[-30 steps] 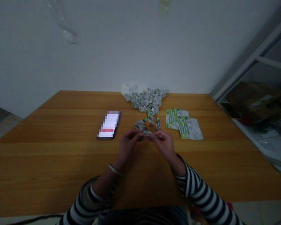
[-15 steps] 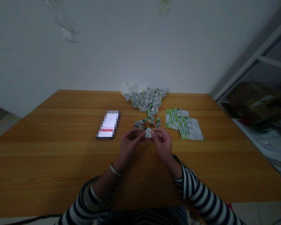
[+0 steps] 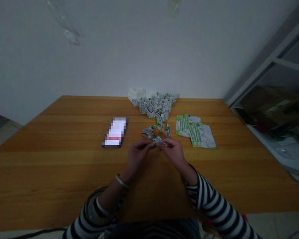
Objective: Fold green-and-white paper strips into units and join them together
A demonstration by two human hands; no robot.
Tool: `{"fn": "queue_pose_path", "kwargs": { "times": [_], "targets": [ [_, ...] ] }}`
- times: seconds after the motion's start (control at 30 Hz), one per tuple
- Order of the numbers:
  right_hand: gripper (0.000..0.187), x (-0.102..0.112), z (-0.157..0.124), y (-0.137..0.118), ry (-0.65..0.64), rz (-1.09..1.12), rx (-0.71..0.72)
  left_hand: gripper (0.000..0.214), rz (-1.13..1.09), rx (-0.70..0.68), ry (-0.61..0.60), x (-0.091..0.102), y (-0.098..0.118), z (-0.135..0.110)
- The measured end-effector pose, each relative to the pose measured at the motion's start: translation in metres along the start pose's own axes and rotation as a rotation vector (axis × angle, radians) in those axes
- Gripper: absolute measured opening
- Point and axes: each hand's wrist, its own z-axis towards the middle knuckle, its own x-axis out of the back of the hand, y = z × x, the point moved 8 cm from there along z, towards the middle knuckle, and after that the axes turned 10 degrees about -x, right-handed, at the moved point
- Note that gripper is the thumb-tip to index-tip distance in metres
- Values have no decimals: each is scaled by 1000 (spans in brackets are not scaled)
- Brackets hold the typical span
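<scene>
Folded paper (image 3: 157, 140) has tipped and looks flatter than half a second ago.
Left hand (image 3: 137, 152) and right hand (image 3: 173, 151) both pinch it over the wooden table (image 3: 153, 186), between the phone (image 3: 115, 132) and the green-and-white leaflets (image 3: 202, 135), near small folded pieces (image 3: 167, 130).

1. Black-edged rectangular phone (image 3: 115, 132), screen lit, lying on the brown wood-grain surface (image 3: 64, 172).
2. Crinkled clear plastic strip (image 3: 71, 35) attached to the pale wall (image 3: 119, 49).
3. Dark flat rectangular object (image 3: 244, 116), far right.
</scene>
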Motion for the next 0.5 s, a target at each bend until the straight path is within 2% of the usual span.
{"fn": "queue_pose_path", "kwargs": {
  "times": [0.2,0.5],
  "targets": [
    [21,-3,-2,-10,-4,37,51,8,2,-11,55,-1,1,-4],
    [19,-5,-2,-7,54,-18,66,10,-5,101,149,5,-9,-9]
  ]
}}
